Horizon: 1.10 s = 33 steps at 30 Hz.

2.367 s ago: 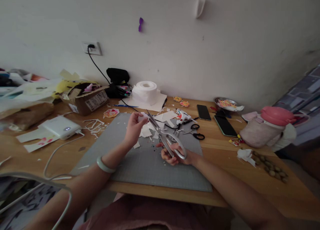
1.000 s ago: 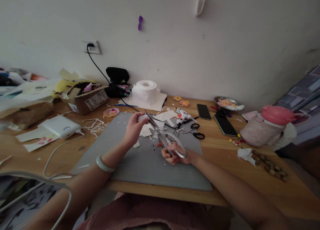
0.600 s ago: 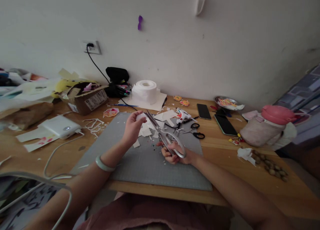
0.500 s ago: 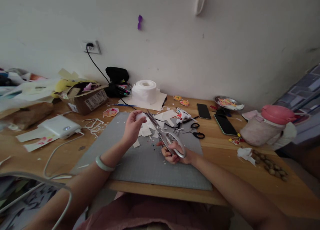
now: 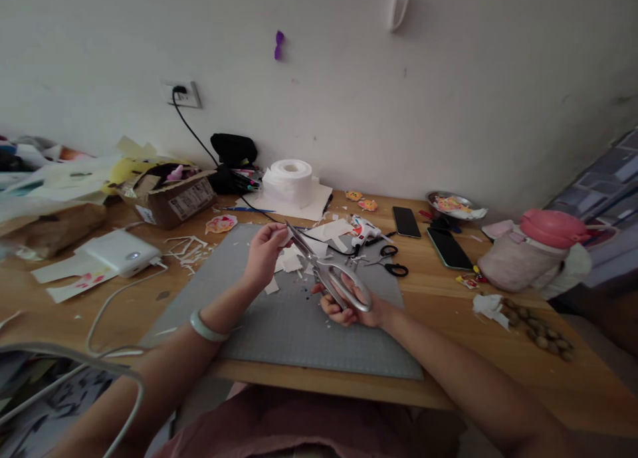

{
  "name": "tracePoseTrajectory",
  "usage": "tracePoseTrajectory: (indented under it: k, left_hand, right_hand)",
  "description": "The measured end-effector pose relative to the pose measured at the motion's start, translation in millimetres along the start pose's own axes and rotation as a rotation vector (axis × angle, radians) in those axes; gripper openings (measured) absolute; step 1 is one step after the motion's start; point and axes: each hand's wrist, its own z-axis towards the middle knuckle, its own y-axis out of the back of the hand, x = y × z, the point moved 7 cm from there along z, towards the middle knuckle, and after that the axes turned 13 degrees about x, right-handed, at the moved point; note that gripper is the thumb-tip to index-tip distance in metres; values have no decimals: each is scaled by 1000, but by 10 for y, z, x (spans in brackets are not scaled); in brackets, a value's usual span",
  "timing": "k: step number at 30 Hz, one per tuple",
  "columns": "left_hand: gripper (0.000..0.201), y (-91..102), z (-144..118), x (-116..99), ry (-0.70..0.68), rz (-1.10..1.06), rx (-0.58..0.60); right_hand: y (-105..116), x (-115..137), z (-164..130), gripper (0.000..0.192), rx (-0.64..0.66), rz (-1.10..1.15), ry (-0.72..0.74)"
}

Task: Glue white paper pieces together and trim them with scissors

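My right hand (image 5: 355,310) grips the handles of large silver scissors (image 5: 323,272), whose blades point up and left toward my left hand (image 5: 265,253). My left hand, with a pale bangle on the wrist, pinches a small white piece (image 5: 285,234) right at the blade tips. Both hands hover over a grey cutting mat (image 5: 279,318). White paper scraps (image 5: 292,262) lie on the mat below the blades.
On the wooden table: a white toilet roll (image 5: 290,181), cardboard box (image 5: 169,195), white power bank (image 5: 118,252) with cable, glue gun (image 5: 365,232), small black scissors (image 5: 391,262), two phones (image 5: 406,223), metal dish (image 5: 451,204), pink-lidded bottle (image 5: 535,252), nuts (image 5: 541,332).
My left hand has turned the small white piece slightly lower and closer to the scissor tips. The scissor blades have closed on it. My right hand has stayed in place.
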Motion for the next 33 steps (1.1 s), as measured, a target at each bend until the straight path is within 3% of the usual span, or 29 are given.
tracePoseTrajectory:
  k: [11, 21, 33]
  left_hand:
    - [31, 0, -16, 2, 37, 87, -30]
    - [33, -43, -21, 4, 80, 42, 23]
    - [30, -31, -27, -3, 65, 20, 1]
  right_hand:
    - [-2, 8, -9, 56, 7, 10, 20]
    - [-4, 16, -9, 55, -37, -47, 10]
    - [-45, 32, 1, 52, -24, -56, 11]
